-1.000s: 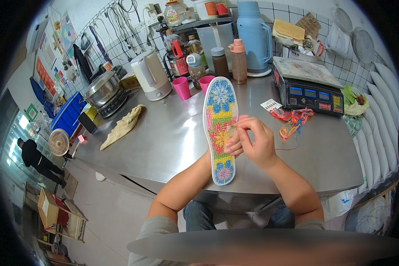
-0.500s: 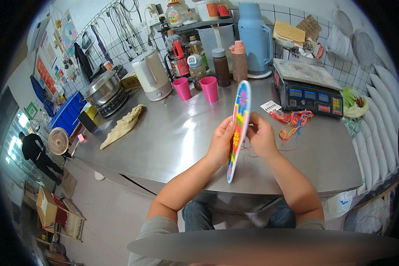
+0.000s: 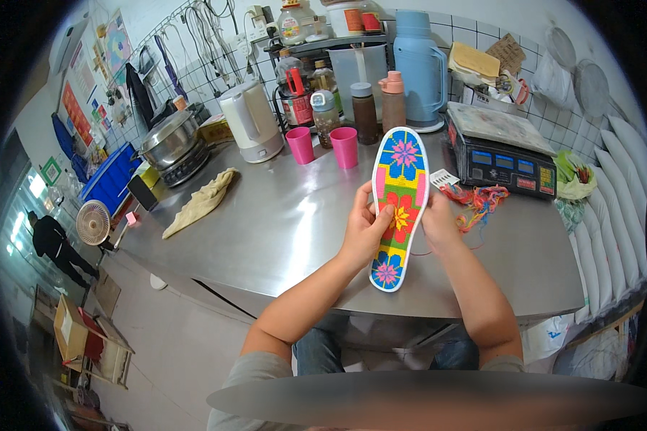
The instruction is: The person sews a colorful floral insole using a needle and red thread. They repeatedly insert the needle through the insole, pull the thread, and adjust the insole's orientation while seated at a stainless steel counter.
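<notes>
An embroidered insole [image 3: 400,179] with bright flower patterns and a white rim stands upright above the table, its patterned face toward me. My left hand [image 3: 366,228] grips its left edge, thumb pressed on the red flower in the middle. At the right edge is my right hand [image 3: 440,224], fingers curled and partly hidden behind the insole; what they hold there is out of sight. A thin red thread shows below, near my right wrist. Just beyond that hand lies a tangle of colourful thread [image 3: 474,205] beside a small white card of needles [image 3: 444,179].
On the steel table [image 3: 280,237] stand two pink cups [image 3: 344,149], a white kettle [image 3: 250,122], drink bottles [image 3: 364,113], a blue thermos jug [image 3: 418,72] and a black scale [image 3: 502,154]. A beige cloth [image 3: 201,205] lies left. Far left, a person in dark clothes [image 3: 57,244] stands.
The insole has turned from nearly edge-on to face me. My right hand has shifted slightly right and up, its fingers now more covered by the insole.
</notes>
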A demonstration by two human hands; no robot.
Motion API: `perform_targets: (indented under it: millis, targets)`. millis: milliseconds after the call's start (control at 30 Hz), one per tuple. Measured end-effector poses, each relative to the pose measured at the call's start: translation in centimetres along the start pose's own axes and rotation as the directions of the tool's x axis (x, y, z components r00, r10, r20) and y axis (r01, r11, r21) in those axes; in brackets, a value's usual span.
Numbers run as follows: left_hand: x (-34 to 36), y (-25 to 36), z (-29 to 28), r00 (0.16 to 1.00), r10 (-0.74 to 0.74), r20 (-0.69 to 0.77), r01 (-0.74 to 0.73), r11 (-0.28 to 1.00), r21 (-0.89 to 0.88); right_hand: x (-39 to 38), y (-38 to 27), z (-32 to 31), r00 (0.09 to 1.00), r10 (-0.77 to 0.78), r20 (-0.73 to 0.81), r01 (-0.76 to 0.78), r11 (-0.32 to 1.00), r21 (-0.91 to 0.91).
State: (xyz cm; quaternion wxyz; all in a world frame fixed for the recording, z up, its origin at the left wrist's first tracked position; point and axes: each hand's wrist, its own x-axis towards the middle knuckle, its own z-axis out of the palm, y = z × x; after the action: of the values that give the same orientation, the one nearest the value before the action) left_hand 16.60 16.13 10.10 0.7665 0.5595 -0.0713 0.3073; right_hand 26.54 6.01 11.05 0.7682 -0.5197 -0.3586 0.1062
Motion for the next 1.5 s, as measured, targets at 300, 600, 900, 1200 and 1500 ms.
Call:
perform_targets:
  millis: [300, 600, 900, 1200, 1500]
  targets:
    - [0.2, -1.2, -0.9, 1.000, -0.008, 0.016, 0.003, 0.964, 0.267, -0.1, -1.9, 0.3, 0.666, -0.563, 0.489, 0.699, 0.244, -0.672]
    - [1.5, -0.6, -2.4, 0.967, -0.003, -0.254, 0.062, 0.973, 0.224, 2.2, -6.8, -9.6, 0.782, -0.343, -0.521, 0.565, 0.743, 0.359]
    - [2.9, 0.0, -4.6, 0.858, 0.290, -0.424, -0.163, 0.936, 0.310, 1.9, -8.1, -17.6, 0.025, -0.706, -0.708, 0.426, 0.648, -0.632]
    - [1.1, -0.7, -1.5, 0.995, -0.022, -0.092, 0.038, 0.983, 0.180, -0.4, -3.0, -0.7, 0.663, -0.695, 0.277, 0.658, 0.366, -0.658]
    - [0.7, -0.6, -1.1, 0.999, -0.007, -0.042, 0.012, 0.990, 0.140, -0.9, -1.9, 0.8, 0.719, -0.603, 0.344, 0.637, 0.375, -0.674]
